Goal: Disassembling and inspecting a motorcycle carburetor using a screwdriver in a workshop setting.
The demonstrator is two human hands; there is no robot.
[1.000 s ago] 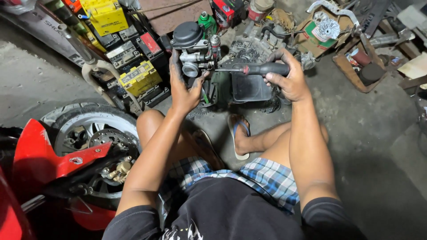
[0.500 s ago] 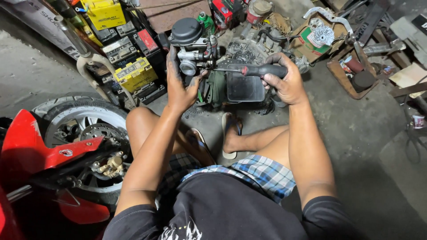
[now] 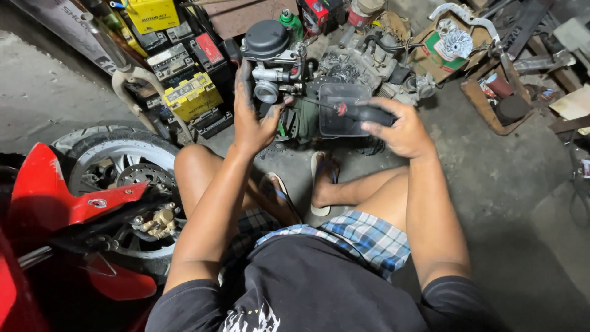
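Carburetor (image 3: 270, 64) work is the step in hand, judging from the grip and the tool. The left hand (image 3: 255, 120), blackened with grease, is wrapped around the lower body of that grey metal carburetor with its round black cap, holding it upright near the upper middle of the frame. The right hand (image 3: 399, 126) is closed around the black handle of a screwdriver (image 3: 350, 112), whose thin shaft runs leftward toward the carburetor's side; whether the tip sits in a screw head cannot be told from this view.

Behind the tool lies a clear plastic tray (image 3: 344, 107) on the concrete floor (image 3: 510, 184), with a heap of engine parts (image 3: 369, 58) above it. Stacked batteries (image 3: 184, 74), yellow and black, fill the upper left, and a red motorcycle's front wheel (image 3: 117, 178) occupies the left edge. The person's feet in sandals (image 3: 319, 181) rest just below the work.

As I judge it, the screw is being seated or turned, so the next move calls for steady pressure along the shaft while the left hand braces the body against twisting; greasy fingers could let it slip.
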